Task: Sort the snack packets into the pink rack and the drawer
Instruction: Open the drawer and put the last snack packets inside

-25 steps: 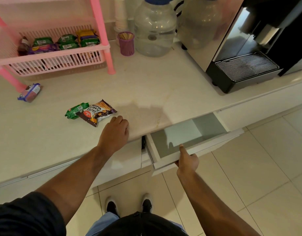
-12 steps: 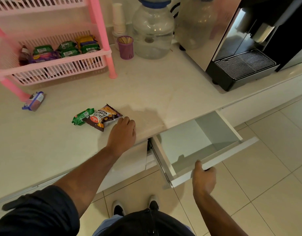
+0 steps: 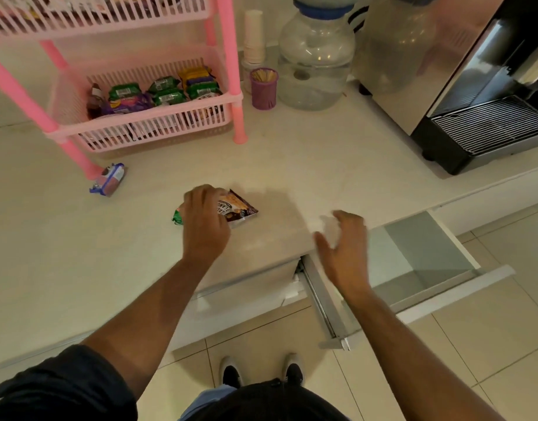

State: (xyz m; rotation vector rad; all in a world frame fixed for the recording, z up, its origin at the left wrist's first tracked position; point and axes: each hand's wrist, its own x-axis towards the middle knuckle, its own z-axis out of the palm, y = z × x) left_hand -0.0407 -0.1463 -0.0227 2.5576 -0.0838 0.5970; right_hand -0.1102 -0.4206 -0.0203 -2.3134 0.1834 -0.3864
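Now the left hand [image 3: 204,221] lies over two snack packets on the white counter [image 3: 307,165]: its curled fingers cover part of the brown peanut packet [image 3: 238,208], and a green packet [image 3: 177,216] shows from under its other side. Whether the fingers really grip the peanut packet I cannot tell; they at least touch it. The right hand [image 3: 345,247] hovers over the counter edge, blurred, with fingers loosely spread and holding nothing. To its right the drawer [image 3: 425,253] stands pulled out below the counter, its grey bottom bare where visible. One blue and white packet [image 3: 109,179] lies alone on the counter, just beside a leg of the pink rack [image 3: 146,129]. On the lower shelf of this rack lie several green, purple and yellow packets [image 3: 161,91]. Behind, near the wall, stand a purple cup with sticks [image 3: 263,89], a clear water jar [image 3: 318,59] and a coffee machine [image 3: 480,95].
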